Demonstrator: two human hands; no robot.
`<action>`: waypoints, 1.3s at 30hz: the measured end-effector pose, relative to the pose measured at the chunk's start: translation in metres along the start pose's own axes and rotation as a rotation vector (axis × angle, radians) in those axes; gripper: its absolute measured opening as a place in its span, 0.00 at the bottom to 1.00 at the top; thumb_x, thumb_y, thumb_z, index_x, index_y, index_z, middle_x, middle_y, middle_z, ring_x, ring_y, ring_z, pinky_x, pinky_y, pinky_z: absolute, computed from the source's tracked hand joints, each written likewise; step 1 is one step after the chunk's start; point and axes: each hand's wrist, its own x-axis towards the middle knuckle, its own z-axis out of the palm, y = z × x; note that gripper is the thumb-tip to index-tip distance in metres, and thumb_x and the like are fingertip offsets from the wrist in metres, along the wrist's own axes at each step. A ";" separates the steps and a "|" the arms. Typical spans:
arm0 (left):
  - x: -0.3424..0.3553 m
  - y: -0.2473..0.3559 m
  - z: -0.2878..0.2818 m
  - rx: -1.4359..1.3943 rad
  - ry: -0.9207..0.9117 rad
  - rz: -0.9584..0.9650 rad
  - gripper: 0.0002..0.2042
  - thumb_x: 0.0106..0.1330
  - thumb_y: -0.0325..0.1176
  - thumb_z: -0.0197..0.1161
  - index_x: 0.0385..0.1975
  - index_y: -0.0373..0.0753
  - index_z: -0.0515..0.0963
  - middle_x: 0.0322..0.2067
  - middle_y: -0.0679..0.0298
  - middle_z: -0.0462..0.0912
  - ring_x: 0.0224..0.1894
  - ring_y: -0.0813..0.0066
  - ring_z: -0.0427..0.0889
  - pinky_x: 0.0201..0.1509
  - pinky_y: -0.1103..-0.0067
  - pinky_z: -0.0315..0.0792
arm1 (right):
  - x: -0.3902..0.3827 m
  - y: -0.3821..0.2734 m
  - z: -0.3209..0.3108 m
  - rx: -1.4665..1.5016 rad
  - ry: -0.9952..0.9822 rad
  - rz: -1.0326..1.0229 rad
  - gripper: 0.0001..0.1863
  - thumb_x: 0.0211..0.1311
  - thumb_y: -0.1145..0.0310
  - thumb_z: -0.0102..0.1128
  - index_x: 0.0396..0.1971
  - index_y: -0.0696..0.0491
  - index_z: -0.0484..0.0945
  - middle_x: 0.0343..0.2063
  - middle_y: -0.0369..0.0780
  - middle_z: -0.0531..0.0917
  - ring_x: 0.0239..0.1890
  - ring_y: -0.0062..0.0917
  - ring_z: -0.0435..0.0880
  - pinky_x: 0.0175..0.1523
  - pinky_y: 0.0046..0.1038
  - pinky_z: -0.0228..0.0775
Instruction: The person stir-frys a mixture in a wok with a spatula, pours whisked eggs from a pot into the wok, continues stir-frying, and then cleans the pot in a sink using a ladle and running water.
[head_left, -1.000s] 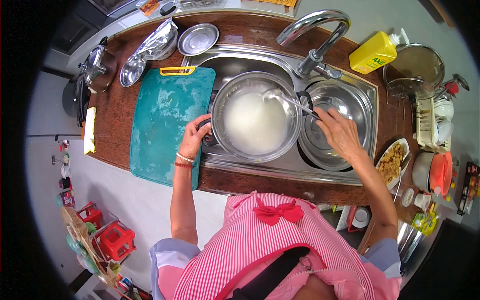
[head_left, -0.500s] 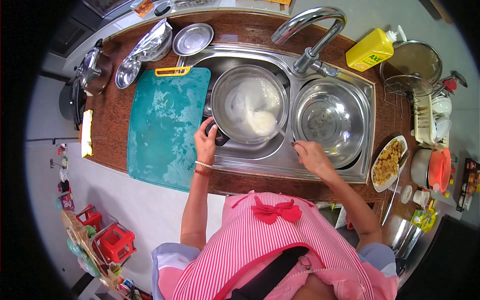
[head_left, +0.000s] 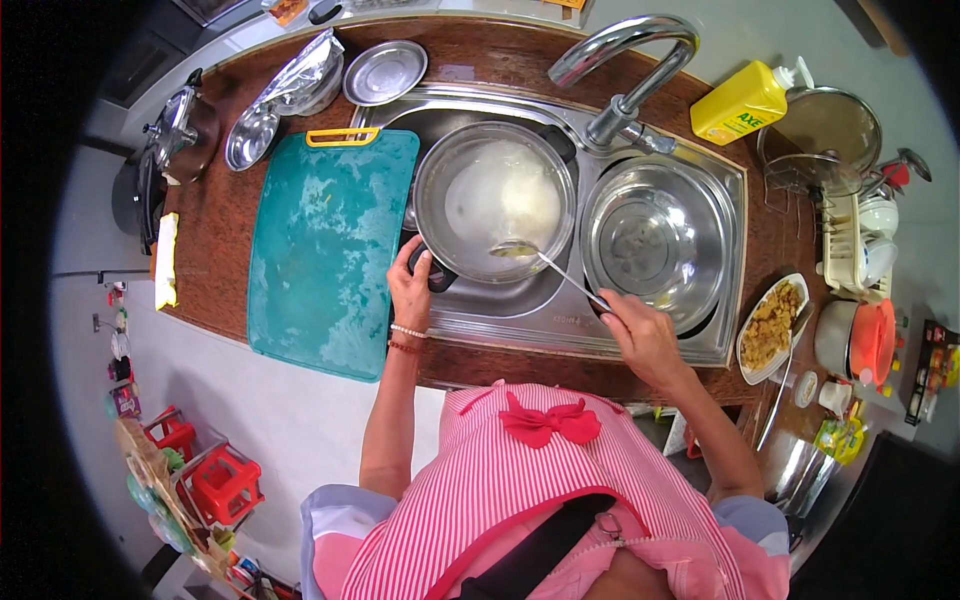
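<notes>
A metal pot (head_left: 437, 165) with black handles sits over the left sink basin, holding cloudy whitish liquid and a pale round mass under its surface. My left hand (head_left: 409, 288) is closed round the pot's near black handle. In my right hand (head_left: 640, 338) is the dark-ended handle of a long metal ladle (head_left: 516, 248), whose bowl lies in the pot near its front rim. To the right, a shiny steel bowl (head_left: 708, 240) rests in the other basin, with a little clear liquid at its bottom.
Left of the pot lies a wet green cutting board (head_left: 330, 250), partly over the sink edge. A chrome faucet (head_left: 640, 40) arches behind, near a yellow pump bottle (head_left: 742, 103). At right stand a plate of brown food (head_left: 770, 330) and a dish rack (head_left: 842, 245).
My right hand has moved slightly right and down. The ladle's bowl, submerged before, now shows near the pot's front rim. My left hand keeps its hold on the handle.
</notes>
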 end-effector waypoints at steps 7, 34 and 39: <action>0.000 0.003 0.004 0.013 0.002 0.015 0.13 0.61 0.27 0.55 0.45 0.29 0.72 0.36 0.63 0.77 0.35 0.82 0.74 0.39 0.85 0.71 | -0.001 0.000 -0.027 -0.045 -0.020 -0.022 0.14 0.55 0.71 0.55 0.43 0.57 0.74 0.27 0.48 0.77 0.27 0.43 0.77 0.30 0.36 0.69; -0.002 0.001 -0.001 0.059 -0.022 -0.012 0.13 0.62 0.27 0.54 0.45 0.28 0.71 0.35 0.64 0.77 0.35 0.83 0.73 0.38 0.86 0.71 | -0.007 -0.012 -0.030 -0.248 -0.039 -0.081 0.16 0.56 0.69 0.55 0.45 0.55 0.72 0.26 0.45 0.76 0.22 0.42 0.77 0.25 0.38 0.69; -0.003 0.003 -0.001 0.069 -0.016 0.002 0.14 0.62 0.28 0.55 0.46 0.28 0.71 0.35 0.64 0.77 0.35 0.83 0.74 0.39 0.86 0.70 | -0.012 -0.017 -0.033 -0.250 -0.111 -0.068 0.16 0.56 0.69 0.55 0.44 0.57 0.72 0.28 0.45 0.76 0.22 0.41 0.78 0.26 0.37 0.70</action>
